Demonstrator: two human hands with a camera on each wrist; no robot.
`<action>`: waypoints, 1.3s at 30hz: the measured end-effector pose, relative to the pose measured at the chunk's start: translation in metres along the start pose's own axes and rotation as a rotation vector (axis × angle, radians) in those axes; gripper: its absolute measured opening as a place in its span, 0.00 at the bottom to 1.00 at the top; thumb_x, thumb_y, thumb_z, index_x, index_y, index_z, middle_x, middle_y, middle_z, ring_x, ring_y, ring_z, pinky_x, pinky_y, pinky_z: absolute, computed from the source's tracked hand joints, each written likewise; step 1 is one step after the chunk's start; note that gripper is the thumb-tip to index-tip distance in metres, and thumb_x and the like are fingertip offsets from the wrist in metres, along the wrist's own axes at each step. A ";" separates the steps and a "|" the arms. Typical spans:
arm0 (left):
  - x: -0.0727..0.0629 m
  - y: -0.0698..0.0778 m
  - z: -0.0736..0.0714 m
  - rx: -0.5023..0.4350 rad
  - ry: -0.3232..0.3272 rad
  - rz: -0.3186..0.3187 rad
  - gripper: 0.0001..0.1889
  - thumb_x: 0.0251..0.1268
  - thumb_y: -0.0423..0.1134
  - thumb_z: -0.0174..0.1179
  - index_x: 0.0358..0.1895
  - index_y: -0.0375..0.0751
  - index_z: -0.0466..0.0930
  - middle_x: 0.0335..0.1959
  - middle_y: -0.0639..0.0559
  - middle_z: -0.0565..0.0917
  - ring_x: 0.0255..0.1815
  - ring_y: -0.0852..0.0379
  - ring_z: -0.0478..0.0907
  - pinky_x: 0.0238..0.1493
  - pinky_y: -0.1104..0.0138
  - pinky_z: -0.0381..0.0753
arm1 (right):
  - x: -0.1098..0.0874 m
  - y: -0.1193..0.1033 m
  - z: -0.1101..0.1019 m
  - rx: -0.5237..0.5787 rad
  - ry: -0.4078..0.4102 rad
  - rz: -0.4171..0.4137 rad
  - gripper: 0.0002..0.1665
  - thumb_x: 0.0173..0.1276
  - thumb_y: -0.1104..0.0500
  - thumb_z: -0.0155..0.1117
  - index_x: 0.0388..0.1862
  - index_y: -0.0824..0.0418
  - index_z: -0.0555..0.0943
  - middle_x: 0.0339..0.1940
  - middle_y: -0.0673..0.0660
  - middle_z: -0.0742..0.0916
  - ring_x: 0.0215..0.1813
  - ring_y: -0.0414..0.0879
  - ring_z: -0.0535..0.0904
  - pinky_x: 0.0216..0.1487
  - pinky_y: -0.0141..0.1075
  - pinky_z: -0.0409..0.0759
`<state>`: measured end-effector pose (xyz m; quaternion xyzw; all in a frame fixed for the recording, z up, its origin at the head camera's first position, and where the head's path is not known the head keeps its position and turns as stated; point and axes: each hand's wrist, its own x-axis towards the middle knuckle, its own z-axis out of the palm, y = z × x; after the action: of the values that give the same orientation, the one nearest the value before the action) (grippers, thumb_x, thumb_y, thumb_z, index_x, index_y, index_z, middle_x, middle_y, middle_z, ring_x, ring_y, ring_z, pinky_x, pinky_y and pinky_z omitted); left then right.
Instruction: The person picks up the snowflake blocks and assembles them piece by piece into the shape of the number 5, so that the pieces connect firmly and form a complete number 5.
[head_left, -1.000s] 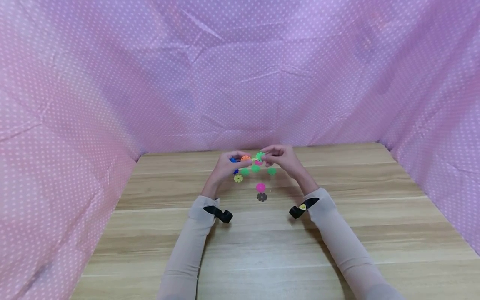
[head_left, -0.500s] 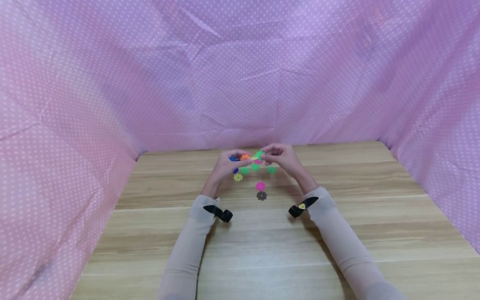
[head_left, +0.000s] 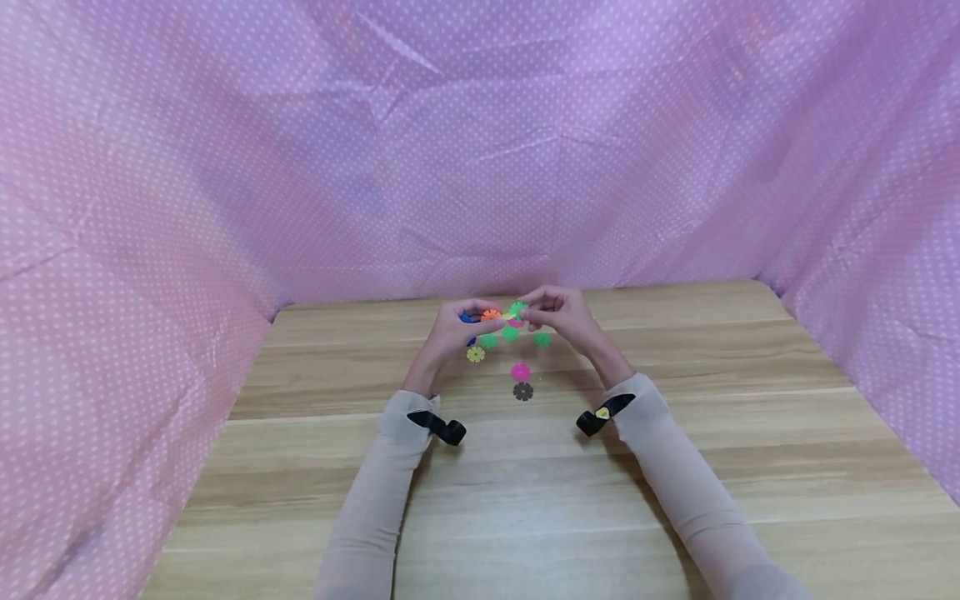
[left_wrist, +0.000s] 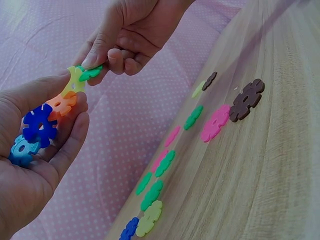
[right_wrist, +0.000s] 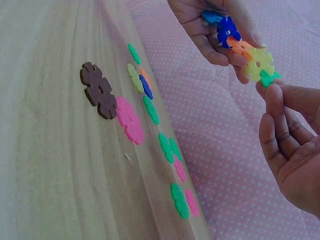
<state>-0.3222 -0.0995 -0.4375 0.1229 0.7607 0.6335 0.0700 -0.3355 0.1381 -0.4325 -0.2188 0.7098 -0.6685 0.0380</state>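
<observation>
My left hand (head_left: 453, 332) holds a short chain of notched plastic snowflake discs above the far part of the table. In the left wrist view, its light blue disc (left_wrist: 22, 150) lies against the palm side. A dark blue disc (left_wrist: 41, 125), an orange disc (left_wrist: 62, 104) and a yellow disc (left_wrist: 75, 80) follow in line toward the other hand. Between thumb and fingers, my right hand (head_left: 568, 321) pinches a green disc (right_wrist: 270, 78) at the edge of the yellow one. Whether their slots are fully engaged, I cannot tell. Fingers partly cover the chain.
Several loose discs lie on the wooden table (head_left: 480, 517) below the hands, among them a brown disc (head_left: 522, 391), a pink disc (head_left: 521, 372), a yellow-green disc (head_left: 476, 354) and a green disc (head_left: 542, 339). A pink dotted cloth (head_left: 480, 167) hangs behind the table and at both sides.
Both hands stay almost in place with the same discs. The right hand and its green disc shift very slightly left, toward the yellow disc.
</observation>
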 end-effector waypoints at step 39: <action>0.000 0.001 0.002 -0.003 -0.168 -0.022 0.17 0.73 0.41 0.64 0.60 0.41 0.80 0.44 0.45 0.84 0.54 0.30 0.78 0.59 0.41 0.80 | 0.001 -0.012 -0.009 -0.093 0.006 0.067 0.16 0.70 0.66 0.68 0.53 0.74 0.82 0.39 0.67 0.90 0.33 0.40 0.86 0.45 0.45 0.89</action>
<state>-0.3217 -0.0975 -0.4371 0.1669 0.7525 0.6214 0.1407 -0.3366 0.1456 -0.4194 -0.1944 0.7470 -0.6339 0.0481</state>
